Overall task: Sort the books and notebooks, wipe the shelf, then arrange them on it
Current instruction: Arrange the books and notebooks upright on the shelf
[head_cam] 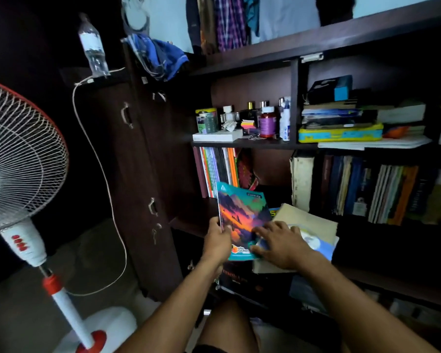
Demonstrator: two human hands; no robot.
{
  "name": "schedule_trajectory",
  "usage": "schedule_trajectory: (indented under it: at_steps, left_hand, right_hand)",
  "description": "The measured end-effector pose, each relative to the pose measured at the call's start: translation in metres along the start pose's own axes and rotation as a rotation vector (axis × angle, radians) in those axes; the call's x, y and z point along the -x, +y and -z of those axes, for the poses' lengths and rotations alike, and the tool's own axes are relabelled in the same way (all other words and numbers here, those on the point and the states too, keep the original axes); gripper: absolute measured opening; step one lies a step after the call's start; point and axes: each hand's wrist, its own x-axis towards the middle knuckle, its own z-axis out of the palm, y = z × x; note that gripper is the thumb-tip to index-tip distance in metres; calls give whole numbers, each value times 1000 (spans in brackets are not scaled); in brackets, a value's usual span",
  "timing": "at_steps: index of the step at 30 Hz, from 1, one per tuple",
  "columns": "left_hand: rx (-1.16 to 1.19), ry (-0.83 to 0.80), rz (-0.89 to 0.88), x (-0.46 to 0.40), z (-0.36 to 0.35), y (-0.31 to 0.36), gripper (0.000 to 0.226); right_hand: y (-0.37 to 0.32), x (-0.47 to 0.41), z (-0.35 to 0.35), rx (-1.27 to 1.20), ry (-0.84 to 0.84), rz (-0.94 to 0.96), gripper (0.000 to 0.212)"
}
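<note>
My left hand (pixel 218 242) grips the lower left edge of a colourful notebook (pixel 242 212) with a mountain cover, holding it upright in front of the dark shelf (pixel 186 224). My right hand (pixel 278 244) rests with spread fingers on a stack of books (pixel 313 225) lying flat on the shelf, its fingertips touching the notebook's cover. Several thin notebooks (pixel 218 169) stand upright at the shelf's left end, behind the held one. A dark book (pixel 236 277) lies below my hands.
Old books (pixel 367 187) stand in the right compartment. The shelf above holds bottles and jars (pixel 265 121) and a pile of books and boxes (pixel 341 123). A pedestal fan (pixel 18 159) stands at left beside a wardrobe (pixel 143 174). A cable (pixel 99 161) hangs down.
</note>
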Motion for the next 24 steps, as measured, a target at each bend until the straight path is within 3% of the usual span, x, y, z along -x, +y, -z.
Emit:
schedule_trajectory:
  at_steps: [3, 8, 15, 24]
  left_hand:
    - [-48, 142, -127, -11, 20, -7, 17]
    - [78, 262, -182, -27, 46, -23, 25]
    - [196, 374, -136, -65, 49, -43, 30]
    - [173, 528, -127, -167, 47, -54, 28]
  right_hand:
    - [-4, -14, 6, 42, -58, 2, 51]
    - [-20, -59, 21, 90, -95, 35, 59]
    - [-42, -114, 15, 31, -155, 101, 60]
    - [-41, -228, 2, 5, -71, 218, 61]
